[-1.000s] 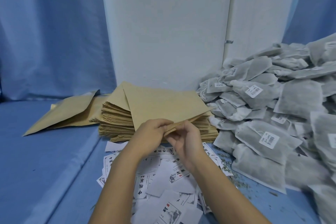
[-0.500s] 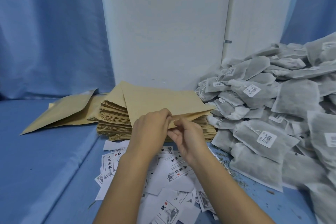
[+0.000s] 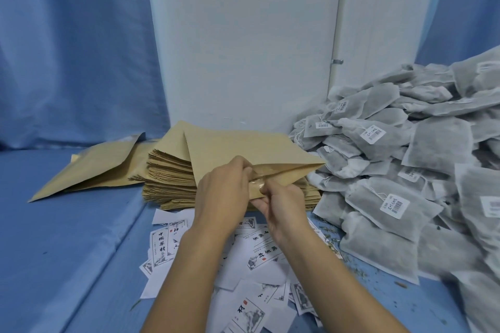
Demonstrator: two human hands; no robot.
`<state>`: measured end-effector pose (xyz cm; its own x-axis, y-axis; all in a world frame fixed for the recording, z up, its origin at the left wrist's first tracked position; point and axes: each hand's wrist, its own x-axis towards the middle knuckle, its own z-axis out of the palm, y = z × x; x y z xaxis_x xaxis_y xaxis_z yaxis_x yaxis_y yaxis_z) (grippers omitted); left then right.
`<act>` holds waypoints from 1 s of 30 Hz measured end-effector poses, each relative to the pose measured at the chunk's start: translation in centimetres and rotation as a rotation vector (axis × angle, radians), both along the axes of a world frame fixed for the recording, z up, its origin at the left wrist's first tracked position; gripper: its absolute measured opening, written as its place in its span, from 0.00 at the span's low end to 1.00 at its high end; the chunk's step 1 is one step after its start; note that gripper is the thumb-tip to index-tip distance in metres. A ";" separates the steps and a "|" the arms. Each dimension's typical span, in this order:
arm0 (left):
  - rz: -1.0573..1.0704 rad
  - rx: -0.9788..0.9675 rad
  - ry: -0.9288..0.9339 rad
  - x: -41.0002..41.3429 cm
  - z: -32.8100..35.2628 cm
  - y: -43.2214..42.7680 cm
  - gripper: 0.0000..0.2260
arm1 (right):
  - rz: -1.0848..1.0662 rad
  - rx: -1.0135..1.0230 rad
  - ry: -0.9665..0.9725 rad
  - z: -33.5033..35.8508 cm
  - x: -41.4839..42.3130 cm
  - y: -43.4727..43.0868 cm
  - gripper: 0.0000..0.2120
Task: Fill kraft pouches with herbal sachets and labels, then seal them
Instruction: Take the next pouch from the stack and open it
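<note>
Both hands hold one kraft pouch [image 3: 243, 149] above the stack of flat kraft pouches [image 3: 167, 178]. My left hand [image 3: 224, 192] pinches the upper lip of its mouth. My right hand [image 3: 284, 203] pinches the lower lip, and the mouth gapes slightly between them. A heap of grey herbal sachets [image 3: 405, 170] with barcode tags rises on the right. Several white printed labels [image 3: 167, 243] lie scattered under my forearms.
A few kraft pouches [image 3: 89, 167] lie loose on the blue surface [image 3: 54, 251] to the left of the stack. A white wall panel [image 3: 243, 48] stands right behind the stack, with blue curtains [image 3: 67, 48] on both sides. Herb crumbs dot the surface near the sachets.
The pouch has been lifted a little and its mouth has started to part between my two hands. My left hand moved up onto the upper lip.
</note>
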<state>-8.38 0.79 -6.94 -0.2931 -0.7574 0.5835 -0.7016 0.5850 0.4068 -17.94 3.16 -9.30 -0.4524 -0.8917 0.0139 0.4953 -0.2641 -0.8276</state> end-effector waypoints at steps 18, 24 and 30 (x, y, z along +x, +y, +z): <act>0.214 -0.097 0.053 3.3 -0.9 -1.2 0.25 | -0.060 0.181 -0.304 -0.9 -3.4 0.0 0.10; 0.252 0.034 0.102 1.3 -1.0 -0.6 0.21 | -0.076 0.086 -0.173 -0.5 -2.3 0.0 0.05; -0.018 0.167 0.250 -0.5 -0.9 0.3 0.16 | 0.090 -0.088 0.555 -0.2 -0.1 0.3 0.16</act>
